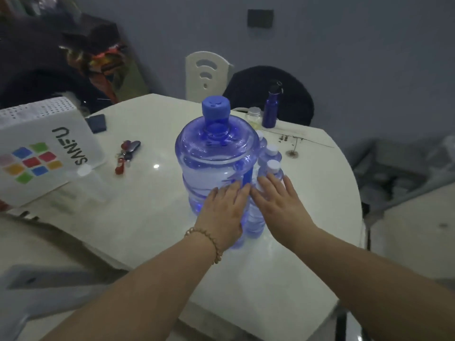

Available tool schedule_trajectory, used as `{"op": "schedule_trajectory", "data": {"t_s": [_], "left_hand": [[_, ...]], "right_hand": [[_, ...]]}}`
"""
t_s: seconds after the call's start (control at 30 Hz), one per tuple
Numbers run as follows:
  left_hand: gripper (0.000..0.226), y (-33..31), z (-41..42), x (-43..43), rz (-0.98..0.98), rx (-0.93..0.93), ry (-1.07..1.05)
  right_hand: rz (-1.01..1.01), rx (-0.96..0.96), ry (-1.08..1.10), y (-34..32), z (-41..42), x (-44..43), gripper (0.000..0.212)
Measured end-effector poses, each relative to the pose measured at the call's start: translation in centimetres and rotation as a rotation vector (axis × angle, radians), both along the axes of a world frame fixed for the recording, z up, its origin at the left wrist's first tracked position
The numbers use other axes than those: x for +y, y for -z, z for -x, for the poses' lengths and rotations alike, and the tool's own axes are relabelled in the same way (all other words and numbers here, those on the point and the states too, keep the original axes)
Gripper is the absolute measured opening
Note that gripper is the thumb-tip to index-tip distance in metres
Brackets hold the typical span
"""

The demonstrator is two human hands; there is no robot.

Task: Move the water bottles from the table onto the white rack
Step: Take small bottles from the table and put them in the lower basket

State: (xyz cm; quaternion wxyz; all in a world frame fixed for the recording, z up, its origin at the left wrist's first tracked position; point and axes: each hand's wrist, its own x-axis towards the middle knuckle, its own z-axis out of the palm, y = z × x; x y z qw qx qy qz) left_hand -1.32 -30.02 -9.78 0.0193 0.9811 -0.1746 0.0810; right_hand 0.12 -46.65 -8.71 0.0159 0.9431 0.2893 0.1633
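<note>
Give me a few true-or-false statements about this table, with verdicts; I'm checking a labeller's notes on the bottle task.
1. The large blue water jug stands upright with its blue cap on. True.
2. The left hand wears a beaded bracelet at the wrist. True.
3. The right hand holds the bunch of keys. False: the keys lie on the table, left of the jug.
4. The small bottles beside the jug have white caps. True.
5. The dark blue metal flask lies on its side. False: it stands upright near the far edge.
</note>
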Motion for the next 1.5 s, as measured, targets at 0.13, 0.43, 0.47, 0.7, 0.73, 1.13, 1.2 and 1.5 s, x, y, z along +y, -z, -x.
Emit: {"op": "schedule_trajectory", "data": {"t_s": [0.13,0.43,0.47,0.7,0.73,1.13,1.2,1.5], "left_hand": [[0.054,0.2,0.7,0.1,0.127,-0.047,0.091],[0.038,-0.3,5.3,-1.5,-0.050,-0.004,0.063],[0.038,-0.3,6.3,-1.8,-0.080,0.000,0.036],[0.052,3.7,12.7,-4.0,-0.209,0.270,-0.074],[0.051,4.2,13.3,-4.1,-0.195,0.289,-0.099],[0.060,10.1,14.8,-5.3,-0.041,0.453,-0.307],[0.069,10.4,13.9,-5.6,-0.041,0.486,-0.313],[0.080,13.1,11.1,-3.5,-0.010,0.527,-0.372]], "right_hand": [[-0.030,0.038,0.056,-0.3,2.1,0.9,0.063],[0.103,0.228,0.280,1.9,9.2,-1.3,0.051],[0.097,0.212,0.290,2.2,10.0,-1.5,0.055],[0.087,0.307,0.334,6.6,14.1,-2.3,0.076],[0.081,0.318,0.325,7.2,14.6,-2.3,0.074],[0.045,0.325,0.390,13.5,17.5,-2.0,0.069],[0.062,0.335,0.362,13.7,17.1,-2.0,0.068],[0.045,0.486,0.329,14.7,15.1,-1.5,0.074]]}}
